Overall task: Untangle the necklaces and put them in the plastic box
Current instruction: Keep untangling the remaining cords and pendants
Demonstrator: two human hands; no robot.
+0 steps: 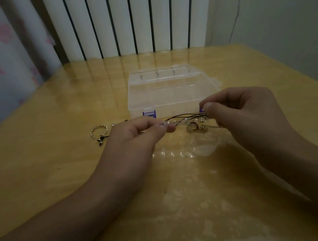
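The necklaces [188, 118] are thin dark cords, bunched side by side and pulled almost straight between the two hands. Small shiny charms hang under them; one round gold charm [192, 128] with a dark middle shows best. How many cords there are cannot be counted, as they lie too close together.

There are two hands, one plastic box and one silver ring. The left hand [135, 137] makes a pinching grip on the left end of the cords with thumb and finger. The right hand [242, 110] makes the same pinching grip on the right end, its other fingers curled in. So the cords run from grip to grip, at 3 o'clock from the left hand and at 9 o'clock from the right hand.

The clear plastic box [170, 91] sits closed on the yellow desk [55, 158], just at 12 o'clock from the cords. It has two purple clasps on its near side. The silver ring [98, 130] lies on the desk at 9 o'clock from the left hand, with a small dark charm [101, 141] just below it
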